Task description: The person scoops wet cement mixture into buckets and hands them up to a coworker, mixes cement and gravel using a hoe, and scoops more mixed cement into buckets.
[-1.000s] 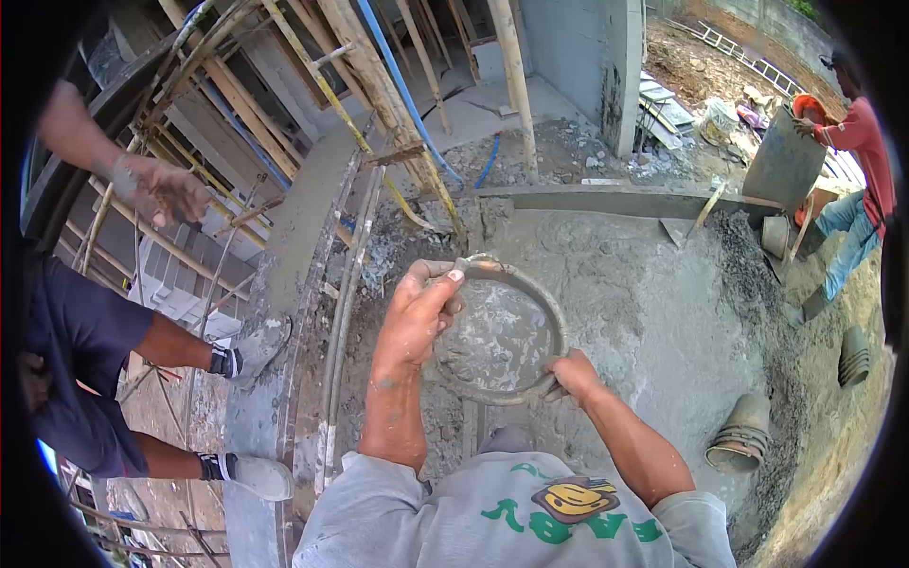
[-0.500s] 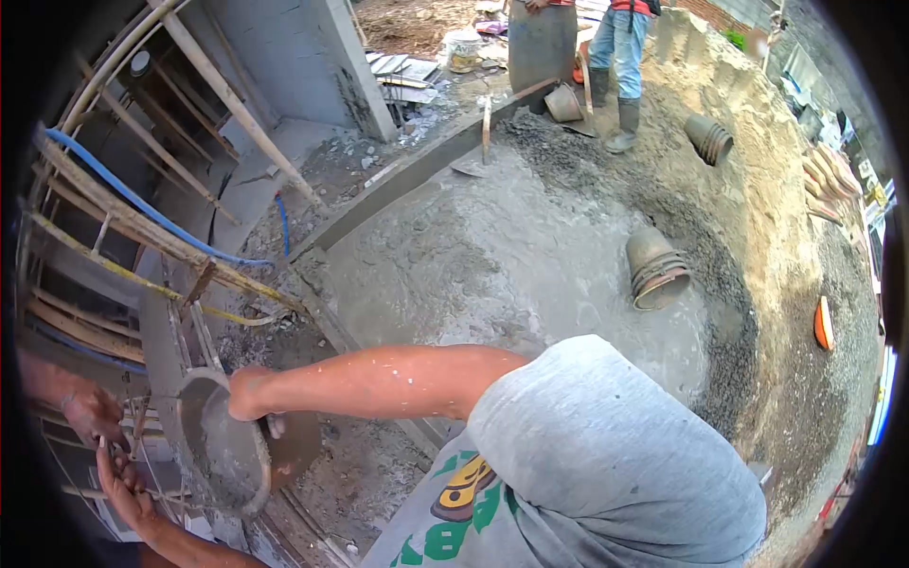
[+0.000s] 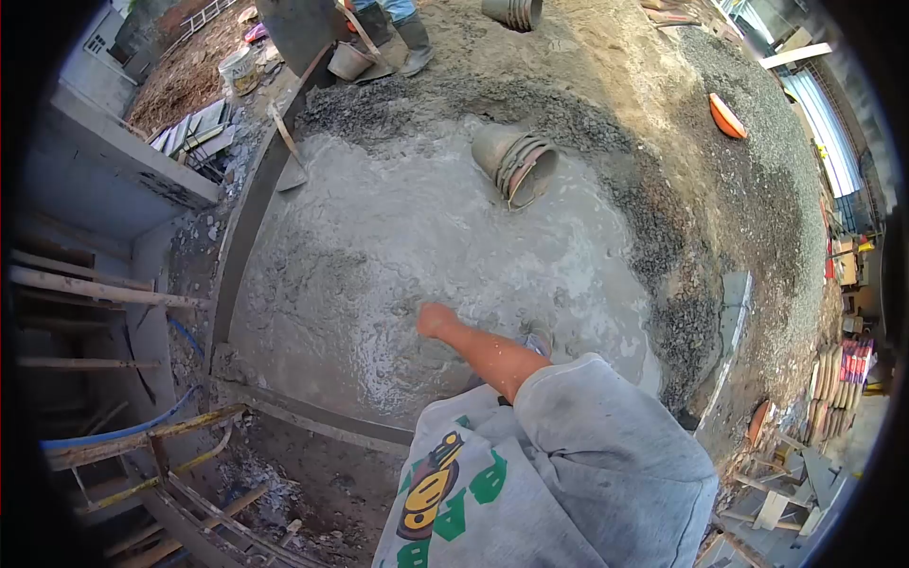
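In the head view, left of the bucket stack [image 3: 497,151], a handled tool [image 3: 282,131] rests against the low wall [image 3: 248,222]. Below the stack, the right hand [image 3: 436,320] is over wet cement [image 3: 379,256], without the basin seen before, so probably freed from that load; its fingers are hidden and I cannot tell how open. The left hand is out of view. The stack, tipped over, may obstruct reaching the dark gravel [image 3: 663,237] to its right

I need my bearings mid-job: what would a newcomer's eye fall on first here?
First, the broad pool of wet grey mix across the middle, with a stack of buckets lying on its side towards the far edge. Then the right hand over the mix, and the green-lettered shirt at the bottom.
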A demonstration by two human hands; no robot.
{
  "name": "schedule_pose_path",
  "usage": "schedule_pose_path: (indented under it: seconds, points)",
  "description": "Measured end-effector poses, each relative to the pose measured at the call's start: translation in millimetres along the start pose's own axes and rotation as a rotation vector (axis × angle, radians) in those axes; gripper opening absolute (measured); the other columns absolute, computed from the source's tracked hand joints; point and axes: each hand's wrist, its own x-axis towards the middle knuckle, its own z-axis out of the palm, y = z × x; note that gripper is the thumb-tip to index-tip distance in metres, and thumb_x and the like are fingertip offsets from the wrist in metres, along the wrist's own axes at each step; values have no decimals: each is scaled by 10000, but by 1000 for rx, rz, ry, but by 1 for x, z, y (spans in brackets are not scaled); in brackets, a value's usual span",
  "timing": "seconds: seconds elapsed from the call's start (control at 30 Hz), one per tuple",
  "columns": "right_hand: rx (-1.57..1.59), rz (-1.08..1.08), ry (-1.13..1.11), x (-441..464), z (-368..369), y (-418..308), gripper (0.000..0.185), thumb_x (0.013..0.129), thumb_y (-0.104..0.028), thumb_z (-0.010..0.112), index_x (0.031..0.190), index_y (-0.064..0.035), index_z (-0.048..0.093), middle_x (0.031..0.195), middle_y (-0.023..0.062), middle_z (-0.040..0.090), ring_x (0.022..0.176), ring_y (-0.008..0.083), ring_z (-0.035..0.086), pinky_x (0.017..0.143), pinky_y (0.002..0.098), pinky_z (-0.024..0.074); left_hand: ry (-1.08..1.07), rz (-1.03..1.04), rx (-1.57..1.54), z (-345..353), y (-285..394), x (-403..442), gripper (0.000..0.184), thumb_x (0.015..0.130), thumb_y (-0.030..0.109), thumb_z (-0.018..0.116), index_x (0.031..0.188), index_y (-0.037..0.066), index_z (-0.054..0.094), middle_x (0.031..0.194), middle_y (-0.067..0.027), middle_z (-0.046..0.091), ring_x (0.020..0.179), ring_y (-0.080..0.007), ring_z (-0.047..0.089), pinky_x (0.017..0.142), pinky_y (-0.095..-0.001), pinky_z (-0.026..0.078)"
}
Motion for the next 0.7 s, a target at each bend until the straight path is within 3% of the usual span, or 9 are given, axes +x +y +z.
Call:
schedule_pose_path:
  seconds: [0.13,0.17,0.23,0.3,0.37,0.43,0.5,0.6,0.7]
  points:
    - [225,635,255,-38,-115,222,366,814,-212,468,1109,-22,572,1155,202,586,1076,337,567,879,405,475,-583,-233,-136,166,-14,-183,443,932,319,489,1210,-25,506,1160,-177,557,1065,-262,540,938,-353,412]
    - [196,620,257,-39,-119,284,367,811,-240,467,1080,-20,586,1135,211,592,1060,349,571,886,413,469,-823,-339,-118,196,-22,-255,443,938,316,480,1206,-36,504,1157,-175,556,1067,-259,538,938,-347,413]
    - [161,695,221,-53,-145,365,371,781,-241,490,1065,-25,593,1126,223,590,1065,368,559,899,412,463,-1489,-131,-76,238,-59,-433,413,911,222,560,1191,-74,494,1155,-190,566,1099,-243,530,947,-309,386]
    - [72,765,162,-44,-160,445,416,775,-241,497,1116,-13,568,1152,230,576,1076,376,552,911,422,455,-1708,-103,-94,246,-34,-591,449,847,178,653,1183,-72,492,1130,-153,568,1074,-213,524,955,-315,385]
    - [52,808,154,-7,-171,522,447,783,-247,509,1159,-5,535,1164,248,563,1080,374,552,915,428,453,-1720,-258,14,261,13,-735,480,834,190,663,1193,-75,485,1136,-194,573,1077,-259,545,925,-347,414]
    - [17,824,196,48,-208,550,492,790,-263,531,1205,-4,481,1142,260,568,1065,382,558,912,431,454,-1821,-65,-5,304,-9,-882,583,802,236,695,1237,-64,449,1196,-240,532,1113,-323,527,953,-374,396]
    - [-87,620,426,141,-225,607,596,782,-264,576,1282,-3,384,1142,258,556,1032,403,560,887,446,465,-1903,-57,62,336,34,-986,734,759,281,720,1307,-58,372,1258,-267,482,1181,-340,480,976,-373,380]
    - [-107,296,704,266,-300,578,594,792,-236,593,1323,-85,374,1289,169,468,1116,360,512,887,453,459,-1843,-100,-34,405,36,-1110,787,741,281,731,1300,-115,343,1287,-301,436,1226,-343,430,1009,-372,337]
    - [-343,27,870,380,-326,565,650,773,-239,599,1346,-56,351,1413,161,341,1290,311,346,1040,389,345,-1944,-187,-188,438,78,-1157,756,807,335,671,1334,-82,325,1310,-221,441,1203,-303,437,1005,-349,325]
